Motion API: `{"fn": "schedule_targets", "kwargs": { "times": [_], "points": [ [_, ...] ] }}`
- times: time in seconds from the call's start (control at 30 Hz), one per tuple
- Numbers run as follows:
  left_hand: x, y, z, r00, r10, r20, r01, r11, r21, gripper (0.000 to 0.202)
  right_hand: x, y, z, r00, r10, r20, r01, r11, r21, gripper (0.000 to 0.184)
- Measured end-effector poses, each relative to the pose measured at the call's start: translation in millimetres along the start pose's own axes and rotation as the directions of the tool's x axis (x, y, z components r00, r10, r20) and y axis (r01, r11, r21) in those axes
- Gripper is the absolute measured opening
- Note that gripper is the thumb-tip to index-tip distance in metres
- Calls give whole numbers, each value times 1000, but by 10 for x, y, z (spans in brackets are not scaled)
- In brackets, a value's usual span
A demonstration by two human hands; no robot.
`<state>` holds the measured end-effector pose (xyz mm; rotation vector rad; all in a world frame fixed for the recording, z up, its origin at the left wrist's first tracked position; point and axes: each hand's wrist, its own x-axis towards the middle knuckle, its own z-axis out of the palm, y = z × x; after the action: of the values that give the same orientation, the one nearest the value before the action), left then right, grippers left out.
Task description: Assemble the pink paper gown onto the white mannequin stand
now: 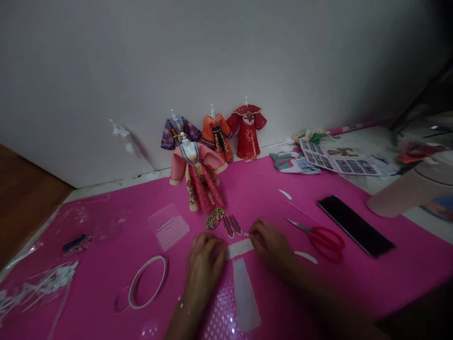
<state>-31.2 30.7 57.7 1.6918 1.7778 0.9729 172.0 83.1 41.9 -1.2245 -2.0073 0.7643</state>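
Observation:
A pale, flat strip [240,248] lies crosswise on the pink mat between my two hands. My left hand [205,259] has its fingers curled down onto the strip's left end. At the other end, the fingers of my right hand [268,240] are pinched together. A small white piece [247,234] sticks out from those fingertips; its exact kind is too small to tell. Below the strip lies a longer, tapered pale piece of material [247,295]. Just beyond my hands are two small patterned pointed pieces [232,226] and a dark oval patterned piece [215,218].
Dressed doll torsos stand at the back, the pink-robed one [196,172] nearest. Red-handled scissors [322,241], a phone [356,225] and a cup [414,184] lie right. A tape roll [147,282], a sheet of beads [173,232] and plastic bags are left. A printed sheet [336,160] lies back right.

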Motion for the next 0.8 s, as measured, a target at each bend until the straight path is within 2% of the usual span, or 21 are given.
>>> {"fn": "schedule_targets", "kwargs": {
  "times": [0.23, 0.4, 0.57, 0.7, 0.8],
  "points": [
    [-65, 21, 185, 998, 58, 38, -49, 975, -218, 8, -31, -35, 42, 985, -159, 64, 151, 981, 120, 11],
    [-91, 50, 243, 996, 85, 31, -75, 970, -231, 8, -77, 2, 100, 976, -195, 101, 179, 973, 149, 11],
    [-145, 92, 220, 987, 156, -36, -158, 986, -60, 10, -117, 44, 70, 970, -215, 116, 197, 969, 153, 14],
    [-198, 183, 101, 965, 257, -61, -244, 956, 165, 5, -125, 113, 53, 985, -105, 137, 95, 992, 81, 25],
    [-244, 318, -18, 950, 308, -43, -284, 916, 283, 9, -136, 192, 87, 988, -46, 147, 39, 998, 54, 28]
  ]
}}
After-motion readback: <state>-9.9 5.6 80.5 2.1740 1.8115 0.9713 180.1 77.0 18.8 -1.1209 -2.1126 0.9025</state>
